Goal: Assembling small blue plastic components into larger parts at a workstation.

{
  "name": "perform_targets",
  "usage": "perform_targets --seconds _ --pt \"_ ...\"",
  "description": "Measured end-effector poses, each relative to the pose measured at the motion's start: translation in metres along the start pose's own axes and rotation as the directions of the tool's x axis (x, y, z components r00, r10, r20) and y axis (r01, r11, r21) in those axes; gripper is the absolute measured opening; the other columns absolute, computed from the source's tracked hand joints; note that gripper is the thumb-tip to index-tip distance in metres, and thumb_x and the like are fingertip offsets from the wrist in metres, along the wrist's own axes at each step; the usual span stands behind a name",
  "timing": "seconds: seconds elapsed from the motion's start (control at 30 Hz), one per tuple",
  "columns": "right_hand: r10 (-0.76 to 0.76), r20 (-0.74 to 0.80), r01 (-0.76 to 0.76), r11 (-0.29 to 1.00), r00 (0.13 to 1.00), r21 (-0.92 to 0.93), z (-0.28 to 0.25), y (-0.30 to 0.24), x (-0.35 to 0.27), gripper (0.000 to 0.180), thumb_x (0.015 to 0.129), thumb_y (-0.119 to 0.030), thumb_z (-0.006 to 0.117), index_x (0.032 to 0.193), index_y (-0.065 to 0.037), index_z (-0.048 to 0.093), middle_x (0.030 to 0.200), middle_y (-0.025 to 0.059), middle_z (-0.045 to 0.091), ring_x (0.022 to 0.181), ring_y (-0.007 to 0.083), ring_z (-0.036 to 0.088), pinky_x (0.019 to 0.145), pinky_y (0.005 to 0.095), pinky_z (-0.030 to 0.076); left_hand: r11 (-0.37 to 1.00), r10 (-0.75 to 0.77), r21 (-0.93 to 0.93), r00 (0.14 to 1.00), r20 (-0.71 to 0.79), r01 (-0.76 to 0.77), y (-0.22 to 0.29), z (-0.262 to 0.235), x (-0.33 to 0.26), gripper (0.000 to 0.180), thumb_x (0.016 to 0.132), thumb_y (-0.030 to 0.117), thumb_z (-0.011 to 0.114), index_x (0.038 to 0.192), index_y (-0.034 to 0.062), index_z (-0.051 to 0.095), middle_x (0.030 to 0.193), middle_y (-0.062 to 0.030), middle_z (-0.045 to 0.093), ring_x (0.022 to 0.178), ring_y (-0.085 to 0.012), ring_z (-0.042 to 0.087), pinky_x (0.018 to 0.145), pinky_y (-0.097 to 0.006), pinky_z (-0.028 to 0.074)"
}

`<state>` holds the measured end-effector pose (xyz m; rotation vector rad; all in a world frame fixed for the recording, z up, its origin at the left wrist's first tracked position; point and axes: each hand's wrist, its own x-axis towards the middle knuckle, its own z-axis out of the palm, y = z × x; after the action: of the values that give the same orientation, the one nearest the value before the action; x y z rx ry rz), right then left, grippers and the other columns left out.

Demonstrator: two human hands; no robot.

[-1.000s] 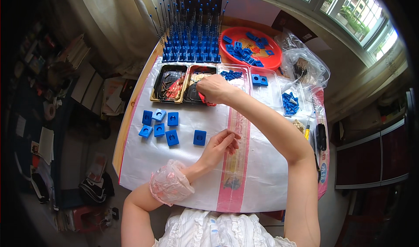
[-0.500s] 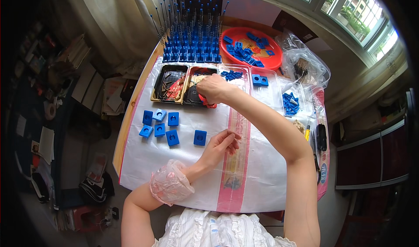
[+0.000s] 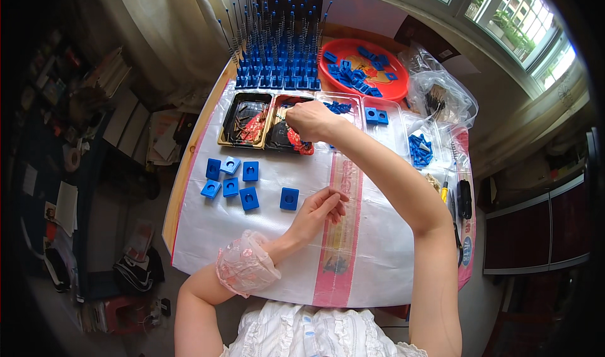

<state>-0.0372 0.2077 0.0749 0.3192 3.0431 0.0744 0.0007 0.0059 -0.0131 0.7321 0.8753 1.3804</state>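
Note:
Over the second black tray (image 3: 282, 144), which has a gold rim and a red pattern, my right hand (image 3: 313, 120) bends down, its fingertips hidden behind the hand. What it may hold does not show. My left hand (image 3: 317, 215) rests on the white sheet with its fingers curled together and the thumb on top; anything inside is hidden. Just left of it lies a blue rectangular block with a round recess (image 3: 289, 199). Farther left sits a loose group of several similar blocks (image 3: 230, 187). Another black tray (image 3: 228, 136) holds thin brown, rod-like pieces.
At the back stand rows of blue bases with springs and rods (image 3: 277, 67). A red plate (image 3: 398, 89) carries blue parts. Clear boxes (image 3: 394, 133) hold blue pieces. On the right lie a plastic bag (image 3: 463, 102), a yellow-handled tool (image 3: 444, 192) and a black object (image 3: 464, 199).
My right hand has shifted slightly right and up over the second black tray, uncovering more of its red pattern. My left hand and the blue blocks have stayed put.

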Motion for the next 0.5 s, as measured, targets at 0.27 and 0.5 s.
perform_targets --seconds 0.27,0.5 --pt "0.015 0.084 -0.011 0.999 0.996 -0.045 0.004 -0.008 -0.001 0.012 0.069 -0.006 0.071 0.081 -0.004 0.072 0.087 0.0171 0.072 0.086 0.0323 0.071 0.068 0.0405 0.057 1.000 -0.020 0.004 1.000 0.002 0.020 0.003 0.001 0.000 0.026 0.105 0.025 0.049 0.109 0.0036 0.062 0.084 -0.0005 0.062 0.075 -0.0055 0.058 0.068 -0.021 0.048" --pt "0.053 0.081 -0.053 0.999 0.995 -0.001 0.013 -0.009 0.005 0.012 0.071 -0.003 0.069 0.083 -0.005 0.072 0.087 0.0173 0.071 0.086 0.0335 0.071 0.069 0.0414 0.057 1.000 -0.010 0.008 1.000 0.005 0.010 0.003 0.001 -0.001 0.026 0.106 0.025 0.047 0.110 0.0029 0.062 0.084 -0.0015 0.062 0.076 -0.0064 0.058 0.069 -0.021 0.048"
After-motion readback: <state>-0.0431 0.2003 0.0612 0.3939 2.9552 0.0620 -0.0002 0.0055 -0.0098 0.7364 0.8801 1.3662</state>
